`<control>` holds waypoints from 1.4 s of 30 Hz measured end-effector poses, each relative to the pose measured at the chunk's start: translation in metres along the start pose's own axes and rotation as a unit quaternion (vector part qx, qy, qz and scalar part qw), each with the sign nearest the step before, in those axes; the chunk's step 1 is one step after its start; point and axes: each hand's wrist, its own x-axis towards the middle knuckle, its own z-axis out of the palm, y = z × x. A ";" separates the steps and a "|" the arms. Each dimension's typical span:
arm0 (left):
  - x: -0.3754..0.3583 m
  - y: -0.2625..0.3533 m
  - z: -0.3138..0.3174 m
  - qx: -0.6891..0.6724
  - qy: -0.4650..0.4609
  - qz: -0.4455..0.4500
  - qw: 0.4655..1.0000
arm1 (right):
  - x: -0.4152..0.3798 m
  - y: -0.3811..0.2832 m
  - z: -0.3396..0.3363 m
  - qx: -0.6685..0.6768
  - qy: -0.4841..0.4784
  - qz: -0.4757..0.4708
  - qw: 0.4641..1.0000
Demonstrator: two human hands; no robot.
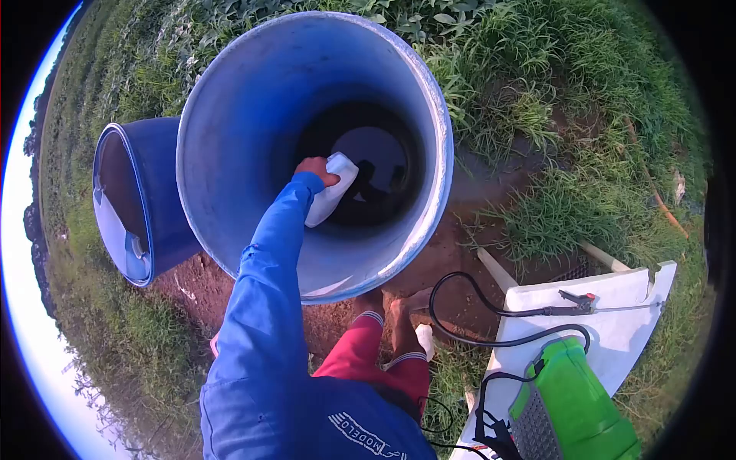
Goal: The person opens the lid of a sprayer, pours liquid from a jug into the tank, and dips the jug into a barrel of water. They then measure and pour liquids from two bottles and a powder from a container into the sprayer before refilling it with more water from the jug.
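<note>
My left hand (316, 170), in a blue sleeve, reaches down inside a large blue barrel (230, 146). Its fingers are closed around the upper part of a white plastic jug (331, 196), which is tilted over the dark liquid (368, 146) at the barrel's bottom. The liquid's surface reflects the sky and a dark silhouette. My right hand is out of view.
A second blue barrel (165, 192) lies tipped at the left. A white table (529, 307) at the right bears a green backpack sprayer (583, 399) and its spray wand (571, 305) with a looping black hose (452, 333). Grass and reddish mud surround the barrels.
</note>
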 end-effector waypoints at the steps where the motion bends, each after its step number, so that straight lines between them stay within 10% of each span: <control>1: 0.010 0.003 0.016 0.028 -0.020 -0.008 0.999 | 0.005 -0.008 0.015 0.010 -0.004 -0.006 1.000; 15: 0.084 0.033 0.222 0.151 -0.033 0.043 0.987 | 0.028 -0.077 0.134 0.051 -0.098 -0.021 0.994; 42: 0.135 0.057 0.274 0.028 -0.025 0.044 0.998 | 0.031 -0.089 0.184 0.059 -0.153 0.029 0.986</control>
